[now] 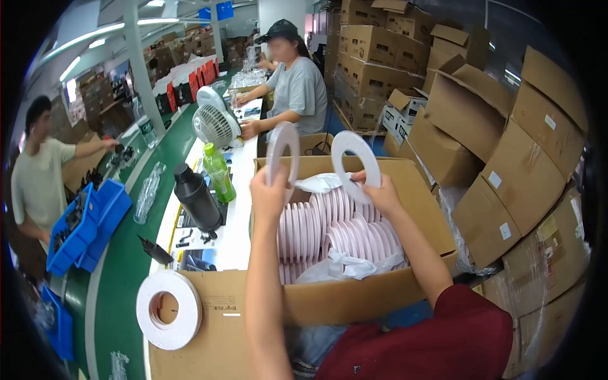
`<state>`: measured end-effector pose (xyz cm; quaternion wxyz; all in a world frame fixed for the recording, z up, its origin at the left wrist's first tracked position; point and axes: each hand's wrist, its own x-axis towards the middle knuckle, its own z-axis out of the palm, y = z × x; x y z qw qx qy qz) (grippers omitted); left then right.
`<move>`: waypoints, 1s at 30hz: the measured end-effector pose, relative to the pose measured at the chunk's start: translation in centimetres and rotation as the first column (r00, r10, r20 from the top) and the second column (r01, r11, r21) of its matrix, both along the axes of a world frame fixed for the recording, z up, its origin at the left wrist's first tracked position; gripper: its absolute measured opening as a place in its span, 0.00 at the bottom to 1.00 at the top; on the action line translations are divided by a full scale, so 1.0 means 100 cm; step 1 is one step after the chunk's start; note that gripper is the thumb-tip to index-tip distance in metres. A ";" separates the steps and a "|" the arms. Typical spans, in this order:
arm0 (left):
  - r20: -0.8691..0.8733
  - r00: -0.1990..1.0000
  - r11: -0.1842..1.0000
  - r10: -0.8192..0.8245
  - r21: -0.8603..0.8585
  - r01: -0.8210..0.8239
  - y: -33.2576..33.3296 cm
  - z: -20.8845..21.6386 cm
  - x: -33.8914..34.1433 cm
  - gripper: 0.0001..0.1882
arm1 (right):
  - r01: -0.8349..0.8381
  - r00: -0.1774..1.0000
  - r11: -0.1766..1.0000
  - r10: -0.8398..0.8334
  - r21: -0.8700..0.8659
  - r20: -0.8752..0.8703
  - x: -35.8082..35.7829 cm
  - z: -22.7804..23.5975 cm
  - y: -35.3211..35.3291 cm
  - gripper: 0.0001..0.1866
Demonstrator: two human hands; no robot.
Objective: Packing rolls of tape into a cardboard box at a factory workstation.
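Above an opened cardboard box [354,288], my left hand [270,190] grips a flat white ring [293,147], seen nearly edge-on. To its right, my right hand [379,190] pinches another white ring [358,147] by its lower right rim, its face turned toward me. Both rings are held upright, apart from each other. Inside the box, rows of similar pale rings [297,234] stand on edge, packed with thin white plastic film [361,265]. A short stack of white rings [152,310] lies flat on a cardboard flap left of my left forearm.
A black bottle [195,199], green bottle [218,174] and white fan [216,123] stand on the white bench. Left of it runs a green conveyor [123,253] with blue bins [88,225]. Two people work nearby. Stacked cartons [519,183] crowd the right side.
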<state>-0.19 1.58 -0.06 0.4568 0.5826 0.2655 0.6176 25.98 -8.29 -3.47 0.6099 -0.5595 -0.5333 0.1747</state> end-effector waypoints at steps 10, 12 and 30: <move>-0.643 0.702 0.777 0.306 0.595 0.206 -0.031 0.039 0.020 0.11 | -0.305 0.945 0.933 0.271 -0.194 -0.184 -0.021 0.014 -0.003 0.19; -0.235 0.954 0.848 0.186 0.529 -0.035 -0.031 0.041 0.034 0.11 | -0.288 0.946 0.948 0.260 -0.133 -0.194 -0.017 0.014 -0.003 0.18; -0.562 0.827 0.870 -0.024 0.396 0.294 -0.016 0.011 0.029 0.11 | -0.263 0.912 0.959 0.284 0.108 -0.296 -0.018 0.019 -0.012 0.09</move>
